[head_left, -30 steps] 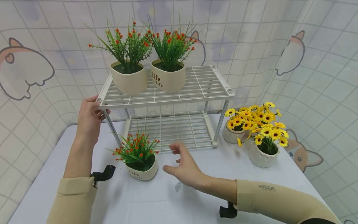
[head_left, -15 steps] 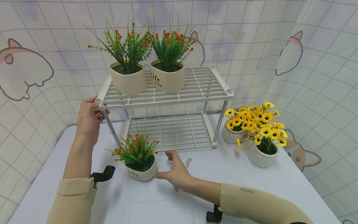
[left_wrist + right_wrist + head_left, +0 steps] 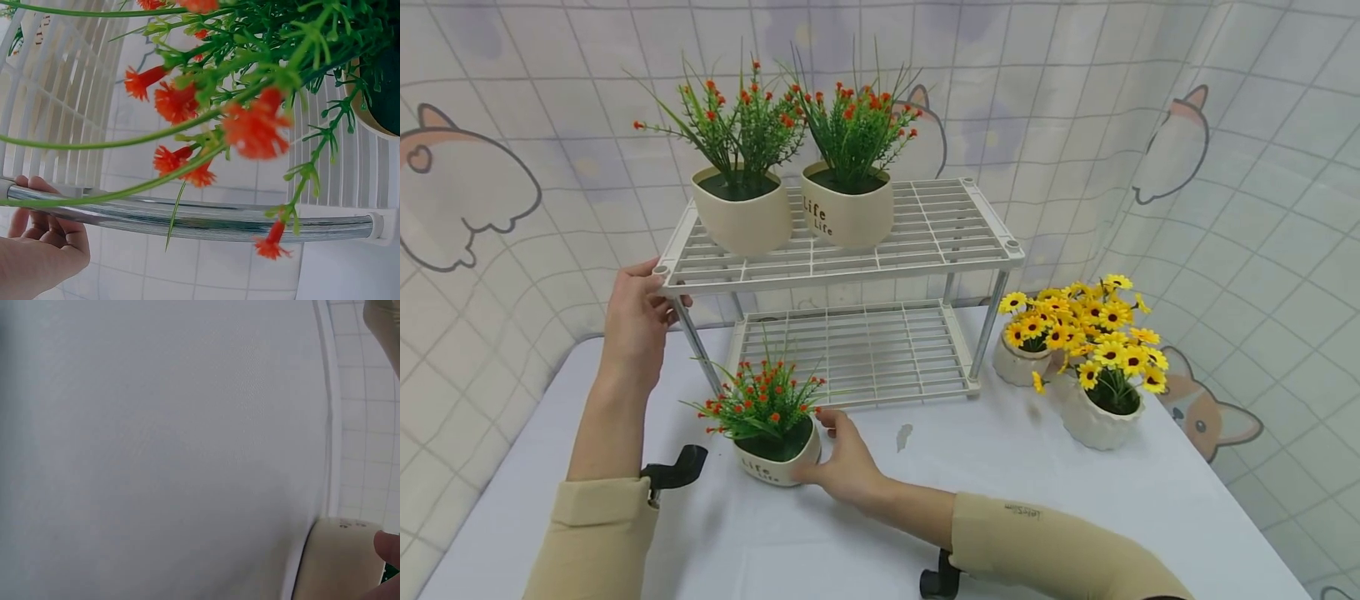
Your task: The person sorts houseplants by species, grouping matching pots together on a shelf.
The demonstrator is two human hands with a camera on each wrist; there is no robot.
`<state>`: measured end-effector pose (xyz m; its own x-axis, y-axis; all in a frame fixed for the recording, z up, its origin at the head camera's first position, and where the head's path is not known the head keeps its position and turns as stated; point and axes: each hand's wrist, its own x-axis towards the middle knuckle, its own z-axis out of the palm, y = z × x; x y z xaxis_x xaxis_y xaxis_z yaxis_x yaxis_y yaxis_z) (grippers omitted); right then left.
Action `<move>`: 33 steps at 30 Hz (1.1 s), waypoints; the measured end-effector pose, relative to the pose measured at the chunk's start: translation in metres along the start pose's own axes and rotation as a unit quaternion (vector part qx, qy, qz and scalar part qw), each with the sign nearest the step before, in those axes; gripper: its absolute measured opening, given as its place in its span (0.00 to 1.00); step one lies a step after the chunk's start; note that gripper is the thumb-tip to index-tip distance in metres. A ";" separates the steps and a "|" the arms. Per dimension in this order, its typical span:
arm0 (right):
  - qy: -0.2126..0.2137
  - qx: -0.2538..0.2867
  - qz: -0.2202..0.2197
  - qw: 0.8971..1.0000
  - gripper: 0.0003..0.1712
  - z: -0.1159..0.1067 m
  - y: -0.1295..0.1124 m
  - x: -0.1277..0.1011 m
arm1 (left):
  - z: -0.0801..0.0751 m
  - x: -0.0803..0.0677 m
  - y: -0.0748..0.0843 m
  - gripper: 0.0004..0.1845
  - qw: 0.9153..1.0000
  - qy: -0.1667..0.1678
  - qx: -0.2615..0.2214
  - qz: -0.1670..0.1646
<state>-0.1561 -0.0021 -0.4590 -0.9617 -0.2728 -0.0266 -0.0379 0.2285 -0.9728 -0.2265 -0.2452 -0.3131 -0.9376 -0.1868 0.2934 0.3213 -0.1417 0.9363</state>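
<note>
Now the right hand (image 3: 842, 467), which hung open in the air over the table (image 3: 1000, 508) a second ago, has closed its fingers round the cream pot of red flowers (image 3: 775, 454) standing before the white rack (image 3: 850, 250), so that pot is ready to lift. Meanwhile the left hand (image 3: 638, 312) still grips the rack's top corner. Counted: three red-flower pots, two on the top shelf, and two yellow daisy pots (image 3: 1101, 408) at the right.

A small cream pot (image 3: 777, 463) of green sprigs with red-orange blossoms stands upright on the white table, just before the two-tier white rack (image 3: 842, 258).
</note>
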 end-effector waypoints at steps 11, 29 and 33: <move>0.016 -0.023 -0.037 0.999 0.49 0.019 0.008 0.010 | -0.001 -0.002 -0.002 0.15 1.000 -0.006 0.007 0.006; 0.021 -0.041 -0.054 0.997 0.51 0.019 0.004 0.015 | -0.003 -0.001 -0.001 0.14 1.000 -0.010 0.003 0.007; 0.017 -0.045 -0.041 0.998 0.51 0.012 0.002 0.012 | -0.003 -0.001 -0.001 0.14 1.000 -0.011 0.008 0.007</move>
<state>-0.1644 -0.0163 -0.4637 -0.9630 -0.2621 0.0619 -0.1400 0.2907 -0.9465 -0.2253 -0.2475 -0.3144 -0.9354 -0.1674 0.3113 0.3332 -0.1233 0.9348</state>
